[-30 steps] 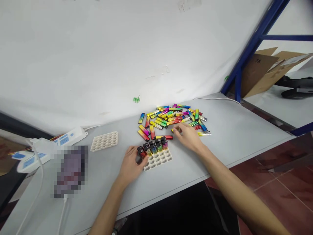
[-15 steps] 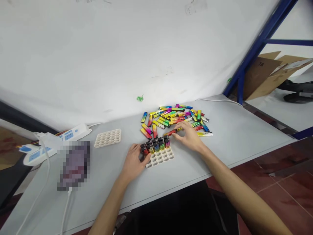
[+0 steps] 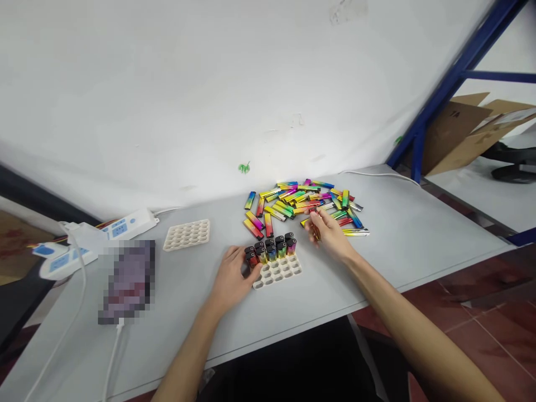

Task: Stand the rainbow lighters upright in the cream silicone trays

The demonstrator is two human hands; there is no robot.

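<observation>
I have room on the table [image 3: 310, 298] between the tray [image 3: 278, 273] and the front edge. My left hand [image 3: 233, 279] hides the tray's left end, curled about it; whether it grips, I can't tell. My right hand [image 3: 329, 231] partly covers the lighter [image 3: 317, 233] pinched in its fingers, near the standing lighters [image 3: 272, 252].

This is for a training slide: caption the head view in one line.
Left hand at a partly filled tray of upright lighters; right hand holding another lighter near a colourful pile.
</observation>
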